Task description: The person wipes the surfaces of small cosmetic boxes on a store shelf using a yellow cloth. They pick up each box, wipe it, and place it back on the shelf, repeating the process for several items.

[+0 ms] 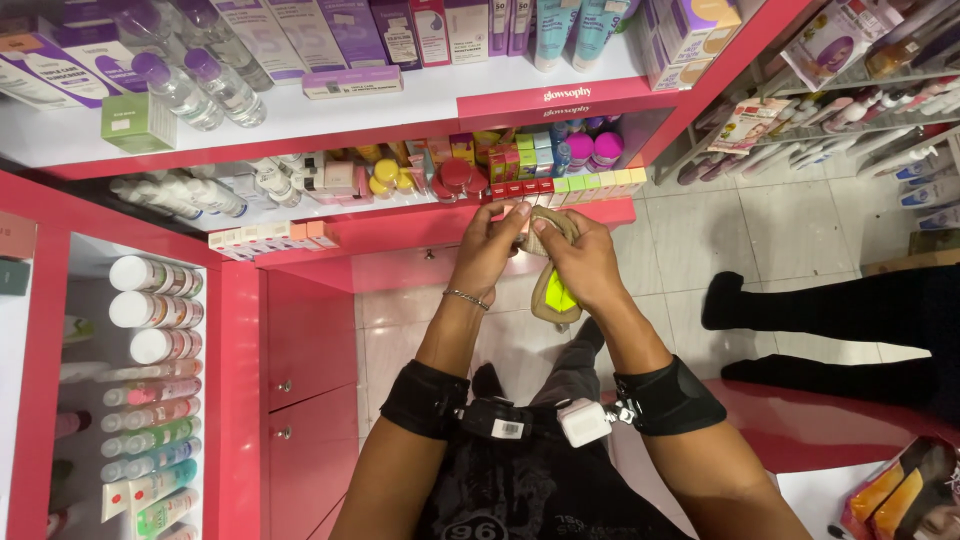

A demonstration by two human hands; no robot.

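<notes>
My left hand (pixel 490 245) and my right hand (pixel 580 262) meet in front of a pink shop shelf (pixel 420 232) and both grip a small beige cloth pouch (pixel 553 290). A yellow-green patch shows on the hanging lower part of the pouch. My left fingers pinch its top edge, and my right hand wraps over it from the right. A thin bracelet (pixel 467 298) circles my left wrist. Black bands sit on both forearms.
Pink shelves hold several bottles (pixel 205 90), boxes (pixel 355 30) and small jars (pixel 455 175). At left a side rack carries tubes and bottles (pixel 150 320). Pink cabinet doors (pixel 300 400) stand below. Another person's dark legs (pixel 830 310) stand on the tiled floor at right.
</notes>
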